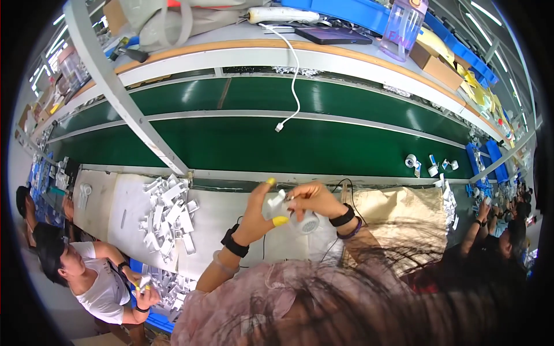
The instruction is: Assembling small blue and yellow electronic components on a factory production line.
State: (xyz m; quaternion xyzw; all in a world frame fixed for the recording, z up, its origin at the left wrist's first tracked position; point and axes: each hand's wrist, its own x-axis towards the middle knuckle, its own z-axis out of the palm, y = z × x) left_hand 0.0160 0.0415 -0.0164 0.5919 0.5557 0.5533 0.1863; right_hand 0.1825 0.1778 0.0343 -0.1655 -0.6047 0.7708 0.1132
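Observation:
My left hand [252, 218] has yellow covers on its thumb and index fingertip. Those two fingers are spread wide around a small white plastic piece [277, 199]; whether the hidden fingers touch it, I cannot tell. Close by on the right, my right hand [317, 199] has its fingers bent together over a white round part with a grille [309, 225], which hangs under the palm. Whether the small piece and the round part are joined is unclear. Both hands are above the pale work surface [225, 210], and dark bands circle both wrists.
White plastic pieces [170, 213] lie heaped on the left. Brown paper [398, 219] covers the right. Beyond runs a green conveyor belt [259, 144], with a white cable [295, 86] hanging over it. A slanted metal post [124, 104] stands left. A co-worker [98, 277] sits lower left.

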